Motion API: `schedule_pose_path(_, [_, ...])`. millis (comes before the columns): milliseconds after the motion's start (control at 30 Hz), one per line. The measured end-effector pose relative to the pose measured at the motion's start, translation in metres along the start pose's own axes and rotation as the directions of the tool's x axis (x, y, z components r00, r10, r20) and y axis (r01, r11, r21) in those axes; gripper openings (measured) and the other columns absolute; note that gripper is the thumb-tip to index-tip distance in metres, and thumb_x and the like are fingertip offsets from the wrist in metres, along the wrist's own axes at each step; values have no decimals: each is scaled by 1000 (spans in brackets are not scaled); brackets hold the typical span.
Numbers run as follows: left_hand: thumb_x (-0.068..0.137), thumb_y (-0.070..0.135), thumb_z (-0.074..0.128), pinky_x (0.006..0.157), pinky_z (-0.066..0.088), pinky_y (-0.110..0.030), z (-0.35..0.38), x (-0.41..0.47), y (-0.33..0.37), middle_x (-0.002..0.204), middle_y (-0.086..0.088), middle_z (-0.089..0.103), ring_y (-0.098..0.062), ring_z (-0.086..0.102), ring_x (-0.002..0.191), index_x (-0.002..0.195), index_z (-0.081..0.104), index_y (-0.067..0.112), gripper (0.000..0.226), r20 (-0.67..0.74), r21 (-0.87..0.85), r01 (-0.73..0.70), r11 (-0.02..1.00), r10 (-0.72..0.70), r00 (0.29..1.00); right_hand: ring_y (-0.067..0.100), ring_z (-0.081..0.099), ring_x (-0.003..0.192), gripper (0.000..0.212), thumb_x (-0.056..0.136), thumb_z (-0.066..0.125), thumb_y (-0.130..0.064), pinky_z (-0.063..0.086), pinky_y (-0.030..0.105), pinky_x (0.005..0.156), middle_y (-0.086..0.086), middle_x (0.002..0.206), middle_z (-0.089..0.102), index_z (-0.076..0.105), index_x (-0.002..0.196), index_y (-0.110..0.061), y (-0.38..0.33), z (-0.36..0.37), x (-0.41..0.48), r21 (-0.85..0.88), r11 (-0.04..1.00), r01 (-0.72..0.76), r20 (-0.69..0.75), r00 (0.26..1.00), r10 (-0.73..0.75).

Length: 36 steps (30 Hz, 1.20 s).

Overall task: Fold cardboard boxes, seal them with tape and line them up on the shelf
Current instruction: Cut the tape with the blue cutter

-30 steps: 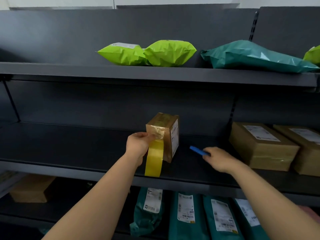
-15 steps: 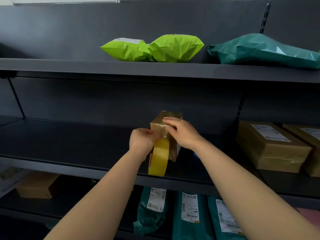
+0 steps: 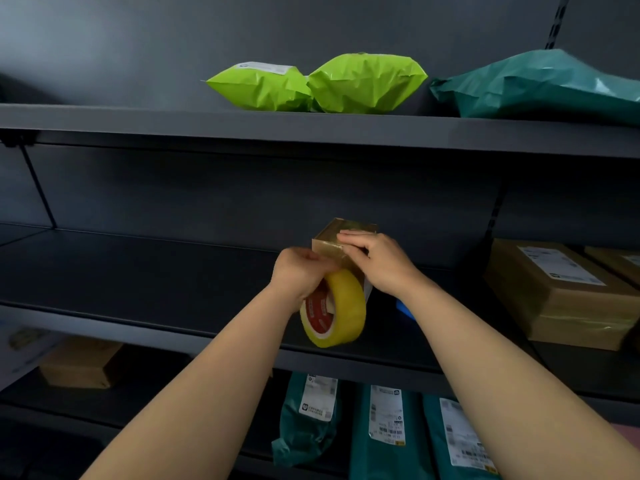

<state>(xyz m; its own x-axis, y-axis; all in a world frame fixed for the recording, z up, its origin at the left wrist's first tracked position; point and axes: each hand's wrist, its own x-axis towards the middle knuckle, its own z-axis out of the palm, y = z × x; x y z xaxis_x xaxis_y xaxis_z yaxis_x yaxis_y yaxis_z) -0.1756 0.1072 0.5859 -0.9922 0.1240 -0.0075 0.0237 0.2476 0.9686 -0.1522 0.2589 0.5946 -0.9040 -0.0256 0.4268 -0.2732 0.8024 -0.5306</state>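
A small cardboard box (image 3: 330,242), shiny with tape, stands on end on the middle dark shelf (image 3: 138,271). My left hand (image 3: 299,271) grips a yellow tape roll (image 3: 341,306) with a red core label, held against the box's lower front. My right hand (image 3: 377,261) lies over the box's top front edge, fingers pressing on the taped surface. A blue tool (image 3: 404,309) rests on the shelf behind my right wrist, mostly hidden.
Taped cardboard boxes (image 3: 561,292) sit at the right of the same shelf. Lime green mailers (image 3: 311,84) and a teal mailer (image 3: 540,88) lie on the upper shelf. Below are teal labelled mailers (image 3: 384,427) and a cardboard box (image 3: 79,365) at the left.
My right hand left the blue tool on the shelf and moved onto the box's top. The tape roll in my left hand has turned so its red core shows.
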Motion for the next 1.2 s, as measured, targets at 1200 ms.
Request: schedule_pose_path(1200, [89,7,64,67,48,-17,-37,-14,-25,95,-1,68,-7,64,87,81,49,11,18,0,7,-282,960,282,960,11,50,124,40,84,73,-17,39,33,109,-9,130,60,66,123,-22,0,20,3,58,993,-106,-170,979,114])
